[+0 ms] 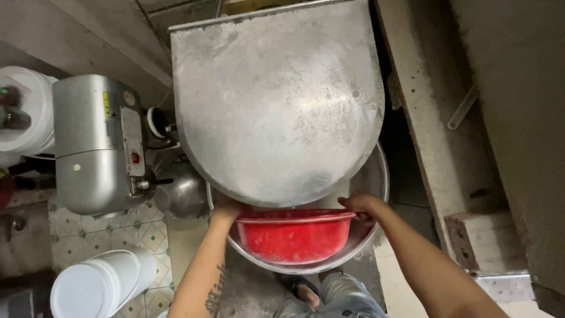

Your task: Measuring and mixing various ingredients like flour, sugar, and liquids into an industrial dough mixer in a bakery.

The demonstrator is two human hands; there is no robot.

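Red plastic basin (292,238): round, dusted with pale powder on its outer wall, held tipped on its side inside the large steel mixing bowl (376,176), its mouth turned away from the camera and toward the back of the bowl, under the machine's head. Left hand (225,209): clenched on the basin's rim at the left side, fingers mostly hidden behind the metal above. Right hand (360,206): clasping the rim at the right side, fingers curled over its edge. Machine head (276,100): broad flat steel cover with a rounded front, coated in floury dust, overhanging most of the bowl and hiding its inside. State of work, as judged from position: the basin is already lifted and tilted into the bowl, so emptying appears under way or near done; whether anything remains in it cannot be told, since its inside faces away. The basin has not been taken out or set down. Surroundings: smaller grey mixer (97,147) with its own steel bowl at left; white plastic bucket (97,282) on the patterned tiled floor (144,235); second white tub at upper left; the person's sandalled foot (303,288) below the bowl; concrete step at right.
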